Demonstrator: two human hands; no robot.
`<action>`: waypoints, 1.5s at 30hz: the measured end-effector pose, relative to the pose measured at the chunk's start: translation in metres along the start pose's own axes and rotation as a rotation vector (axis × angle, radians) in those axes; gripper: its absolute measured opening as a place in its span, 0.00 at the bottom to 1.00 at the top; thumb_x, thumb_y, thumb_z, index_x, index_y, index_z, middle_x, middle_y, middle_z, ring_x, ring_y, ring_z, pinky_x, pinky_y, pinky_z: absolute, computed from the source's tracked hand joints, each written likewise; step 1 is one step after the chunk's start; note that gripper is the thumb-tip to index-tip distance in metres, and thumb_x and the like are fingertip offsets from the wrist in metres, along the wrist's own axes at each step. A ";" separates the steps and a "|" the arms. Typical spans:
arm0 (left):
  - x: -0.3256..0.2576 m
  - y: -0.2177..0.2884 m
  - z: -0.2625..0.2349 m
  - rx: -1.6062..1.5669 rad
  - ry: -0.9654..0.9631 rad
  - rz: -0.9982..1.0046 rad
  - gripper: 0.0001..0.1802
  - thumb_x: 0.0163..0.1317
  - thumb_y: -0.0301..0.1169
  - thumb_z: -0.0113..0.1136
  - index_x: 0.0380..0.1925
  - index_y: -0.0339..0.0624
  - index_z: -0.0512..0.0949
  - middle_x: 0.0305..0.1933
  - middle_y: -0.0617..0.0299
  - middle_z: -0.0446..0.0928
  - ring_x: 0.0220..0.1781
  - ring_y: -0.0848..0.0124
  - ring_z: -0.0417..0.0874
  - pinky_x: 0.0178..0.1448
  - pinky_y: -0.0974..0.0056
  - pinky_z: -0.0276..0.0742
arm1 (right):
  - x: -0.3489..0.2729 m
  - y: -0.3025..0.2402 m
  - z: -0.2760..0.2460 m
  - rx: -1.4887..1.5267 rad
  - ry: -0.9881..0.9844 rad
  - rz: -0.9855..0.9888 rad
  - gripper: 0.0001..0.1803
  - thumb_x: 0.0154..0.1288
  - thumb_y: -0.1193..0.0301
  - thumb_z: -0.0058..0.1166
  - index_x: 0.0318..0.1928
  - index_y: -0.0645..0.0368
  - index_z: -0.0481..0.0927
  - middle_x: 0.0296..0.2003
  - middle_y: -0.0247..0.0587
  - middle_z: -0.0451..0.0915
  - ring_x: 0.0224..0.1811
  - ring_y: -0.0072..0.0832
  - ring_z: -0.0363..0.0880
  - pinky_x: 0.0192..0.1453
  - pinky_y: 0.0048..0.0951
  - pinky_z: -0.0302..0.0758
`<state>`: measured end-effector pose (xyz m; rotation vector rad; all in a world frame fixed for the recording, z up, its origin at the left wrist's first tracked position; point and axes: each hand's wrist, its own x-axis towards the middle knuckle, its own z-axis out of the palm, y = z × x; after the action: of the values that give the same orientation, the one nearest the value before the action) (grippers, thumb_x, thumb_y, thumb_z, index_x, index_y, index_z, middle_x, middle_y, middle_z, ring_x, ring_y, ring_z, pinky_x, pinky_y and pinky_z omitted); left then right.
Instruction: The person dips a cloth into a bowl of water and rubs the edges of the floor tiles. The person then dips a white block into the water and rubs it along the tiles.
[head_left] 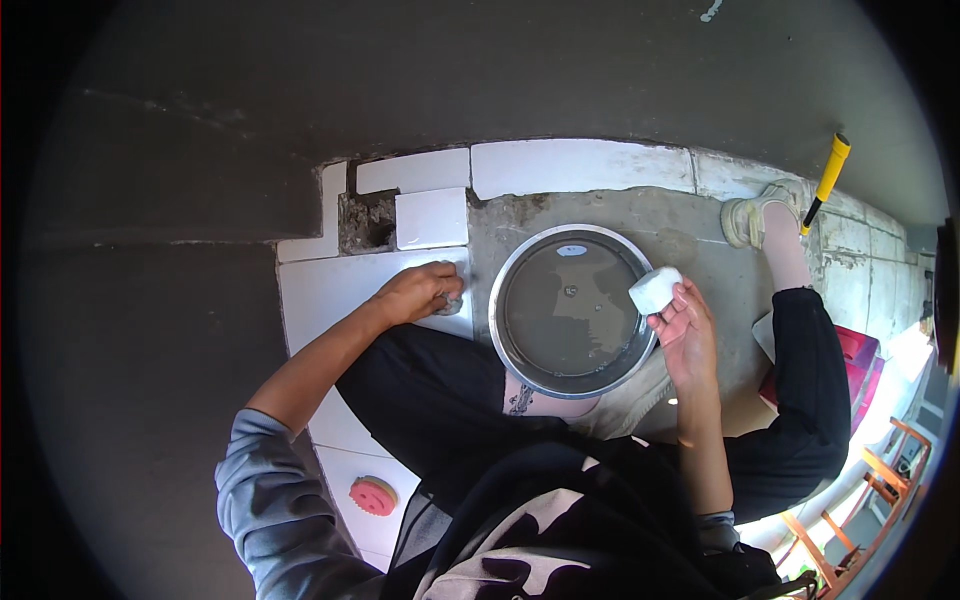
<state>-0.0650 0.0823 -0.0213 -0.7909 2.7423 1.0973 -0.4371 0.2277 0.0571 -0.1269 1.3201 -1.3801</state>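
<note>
My left hand (pixel 415 290) is closed over a small grey wad (pixel 452 303), pressed on a large white tile (pixel 330 290). The wad's kind is mostly hidden by my fingers. My right hand (pixel 688 325) grips a small white chunky piece (pixel 656 291) with rounded edges, held up by the basin's right rim; its material cannot be made out. Between my hands stands a round metal basin (pixel 497 330) of murky grey water. Beyond my left hand lies a smaller white tile (pixel 430 218), beside a rough hole (pixel 368 222) in the tiling.
A pink sponge (pixel 373 496) rests on the tiles near my left elbow. A yellow-handled tool (pixel 832 168) stands beyond my right shoe (pixel 745 222). Bare grey cement (pixel 690 225) surrounds the basin, edged by a far row of white tiles (pixel 580 167). Pink-red objects (pixel 858 365) sit behind my right leg.
</note>
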 end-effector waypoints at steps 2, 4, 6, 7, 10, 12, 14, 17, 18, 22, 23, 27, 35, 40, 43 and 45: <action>0.006 -0.002 -0.002 -0.035 0.059 -0.057 0.10 0.51 0.21 0.63 0.33 0.43 0.74 0.38 0.60 0.73 0.44 0.58 0.79 0.45 0.57 0.76 | 0.001 0.000 0.001 -0.002 0.008 -0.001 0.17 0.66 0.66 0.55 0.52 0.59 0.73 0.42 0.37 0.80 0.43 0.25 0.79 0.41 0.26 0.75; 0.007 -0.004 -0.007 -0.087 0.199 -0.148 0.09 0.52 0.23 0.64 0.33 0.44 0.75 0.38 0.59 0.73 0.43 0.57 0.79 0.46 0.56 0.76 | 0.002 -0.002 0.003 -0.016 0.001 -0.021 0.17 0.66 0.67 0.54 0.52 0.60 0.73 0.42 0.37 0.80 0.43 0.25 0.79 0.40 0.26 0.75; 0.007 -0.015 -0.007 -0.059 0.333 -0.221 0.10 0.51 0.24 0.67 0.32 0.42 0.75 0.36 0.58 0.74 0.42 0.56 0.79 0.44 0.56 0.75 | 0.001 -0.004 0.007 -0.017 0.005 -0.018 0.17 0.66 0.67 0.54 0.52 0.60 0.73 0.42 0.37 0.80 0.43 0.24 0.79 0.40 0.26 0.74; 0.004 -0.021 -0.009 -0.007 0.395 -0.219 0.10 0.52 0.25 0.67 0.32 0.42 0.75 0.35 0.57 0.74 0.42 0.55 0.78 0.45 0.55 0.75 | 0.001 -0.005 0.008 -0.016 0.004 -0.023 0.17 0.66 0.67 0.54 0.52 0.60 0.73 0.43 0.37 0.80 0.43 0.24 0.79 0.40 0.26 0.74; -0.003 -0.030 -0.017 0.043 0.501 -0.408 0.11 0.50 0.25 0.68 0.31 0.41 0.75 0.34 0.56 0.75 0.40 0.54 0.78 0.44 0.54 0.74 | 0.001 -0.008 0.007 -0.023 -0.007 -0.055 0.17 0.66 0.68 0.54 0.53 0.60 0.74 0.43 0.37 0.80 0.43 0.24 0.79 0.40 0.26 0.74; -0.013 -0.044 -0.017 0.133 0.625 -0.513 0.11 0.50 0.25 0.68 0.30 0.41 0.74 0.34 0.56 0.75 0.40 0.55 0.79 0.44 0.54 0.74 | -0.001 -0.011 0.009 -0.011 -0.007 -0.058 0.16 0.66 0.68 0.54 0.52 0.60 0.74 0.43 0.37 0.80 0.43 0.24 0.79 0.40 0.26 0.74; -0.027 -0.054 -0.023 0.228 0.747 -0.612 0.11 0.50 0.24 0.69 0.30 0.40 0.74 0.34 0.56 0.76 0.39 0.55 0.80 0.44 0.55 0.75 | -0.004 -0.012 0.010 0.008 -0.004 -0.062 0.16 0.66 0.68 0.54 0.52 0.60 0.74 0.42 0.36 0.80 0.43 0.24 0.79 0.40 0.26 0.74; -0.036 -0.055 -0.027 0.031 0.937 -0.805 0.12 0.49 0.24 0.70 0.29 0.39 0.74 0.35 0.57 0.77 0.39 0.58 0.81 0.45 0.57 0.76 | -0.005 -0.014 0.008 0.014 -0.003 -0.069 0.16 0.66 0.68 0.55 0.52 0.61 0.74 0.42 0.36 0.80 0.42 0.23 0.79 0.41 0.26 0.74; -0.039 -0.049 -0.025 -0.195 0.801 -0.732 0.12 0.49 0.24 0.71 0.28 0.39 0.74 0.35 0.57 0.78 0.39 0.60 0.81 0.45 0.58 0.76 | -0.005 -0.013 0.008 0.008 -0.017 -0.069 0.17 0.66 0.68 0.55 0.52 0.61 0.74 0.42 0.36 0.80 0.42 0.23 0.78 0.40 0.26 0.74; -0.031 -0.019 -0.010 -0.366 0.187 -0.461 0.14 0.44 0.25 0.74 0.28 0.41 0.76 0.34 0.57 0.78 0.39 0.60 0.81 0.44 0.60 0.75 | -0.003 -0.009 0.006 0.003 -0.024 -0.061 0.17 0.66 0.68 0.55 0.52 0.61 0.74 0.41 0.36 0.80 0.41 0.22 0.78 0.40 0.26 0.74; -0.025 -0.010 -0.011 -0.213 0.044 -0.444 0.15 0.43 0.25 0.74 0.28 0.42 0.76 0.34 0.58 0.78 0.38 0.60 0.80 0.44 0.60 0.75 | -0.003 -0.008 0.007 0.000 -0.023 -0.059 0.17 0.66 0.68 0.55 0.52 0.61 0.74 0.41 0.36 0.80 0.41 0.22 0.78 0.40 0.26 0.74; -0.022 -0.018 -0.014 -0.211 0.017 -0.493 0.17 0.41 0.26 0.75 0.28 0.41 0.75 0.32 0.58 0.78 0.37 0.60 0.80 0.42 0.60 0.74 | -0.003 -0.008 0.009 -0.022 -0.007 -0.055 0.17 0.66 0.68 0.55 0.53 0.61 0.74 0.42 0.36 0.80 0.42 0.23 0.78 0.41 0.26 0.74; -0.048 -0.067 -0.027 -0.097 0.480 -0.748 0.16 0.45 0.27 0.75 0.28 0.39 0.74 0.31 0.55 0.78 0.35 0.61 0.80 0.43 0.59 0.75 | -0.005 -0.010 0.011 -0.005 -0.036 -0.075 0.19 0.65 0.68 0.54 0.54 0.62 0.74 0.44 0.38 0.79 0.45 0.26 0.79 0.44 0.29 0.75; -0.058 -0.064 -0.040 0.020 1.129 -0.906 0.13 0.50 0.29 0.72 0.30 0.39 0.76 0.32 0.54 0.78 0.34 0.61 0.79 0.42 0.59 0.75 | -0.006 -0.008 0.014 0.080 -0.112 -0.077 0.24 0.65 0.66 0.50 0.60 0.60 0.69 0.51 0.42 0.76 0.51 0.33 0.79 0.52 0.39 0.79; -0.047 -0.029 -0.046 0.014 1.296 -0.896 0.12 0.52 0.29 0.71 0.33 0.37 0.77 0.32 0.57 0.78 0.34 0.64 0.78 0.41 0.62 0.75 | -0.010 -0.010 0.015 0.143 -0.184 -0.017 0.25 0.64 0.65 0.49 0.62 0.57 0.68 0.49 0.42 0.77 0.49 0.33 0.80 0.48 0.42 0.82; -0.034 -0.015 -0.041 -0.280 1.087 -0.737 0.13 0.51 0.27 0.71 0.35 0.37 0.78 0.33 0.57 0.78 0.34 0.65 0.79 0.41 0.63 0.75 | -0.009 -0.008 0.012 0.113 -0.189 -0.004 0.26 0.63 0.65 0.49 0.61 0.56 0.68 0.49 0.42 0.77 0.50 0.35 0.80 0.46 0.44 0.83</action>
<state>-0.0239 0.0606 0.0087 -2.8030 2.3752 1.0196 -0.4300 0.2247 0.0724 -0.1789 1.0840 -1.4064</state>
